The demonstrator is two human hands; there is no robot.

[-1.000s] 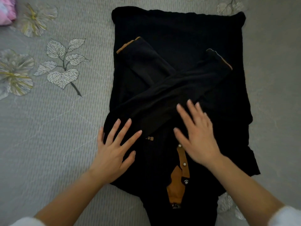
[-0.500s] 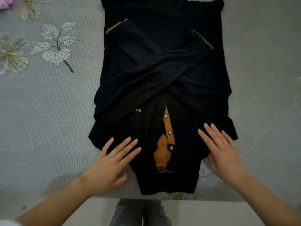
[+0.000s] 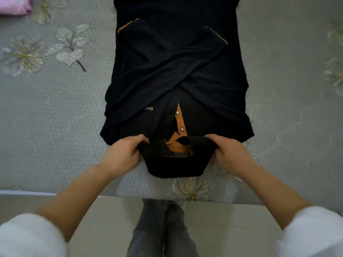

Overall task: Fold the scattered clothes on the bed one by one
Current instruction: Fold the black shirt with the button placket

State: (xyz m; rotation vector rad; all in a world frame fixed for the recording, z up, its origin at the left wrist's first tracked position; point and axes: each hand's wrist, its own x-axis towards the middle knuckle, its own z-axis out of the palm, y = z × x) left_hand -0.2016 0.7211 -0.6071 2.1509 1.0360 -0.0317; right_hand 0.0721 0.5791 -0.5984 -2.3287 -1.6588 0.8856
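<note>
- Head view, writing: gold lettering [image 3: 149, 109] on the chest of the black polo shirt [image 3: 176, 75] reads "Ba", upside down from here; the rest is hidden under a sleeve.
- Neck label [image 3: 179, 154] inside the collar [image 3: 174, 168] looks like "FASHION", also upside down and slightly blurred.
- Tan placket [image 3: 179, 118] shows 2 pale buttons, and the tan lining is visible at the open neck.
- Shirt lies flat on the bed [image 3: 55, 117], collar end nearest the person, hem at the far top of frame.
- The 2 sleeves are crossed in an X over the body, with the tan cuffs at upper left [image 3: 128, 25] and upper right [image 3: 220, 37].
- Edges: the collar sits close to the near bed edge. There is wide open grey leaf-print bedspread on both sides of the shirt.
- Pink fabric [image 3: 13, 5] lies in the far left corner, well apart from the shirt.
- Left hand [image 3: 124, 154]: fingers [image 3: 137, 139] curled in, gripping the shirt at the left side of the collar.
- Right hand [image 3: 230, 154]: fingers [image 3: 213, 138] curled in, gripping the right side of the collar, with fabric bunched over them.
- Both forearms are bare and angle inward. White sleeves [image 3: 27, 236] are pushed up at the frame bottom.
- Grey trousers [image 3: 163, 230] and the floor show below the bed edge.
</note>
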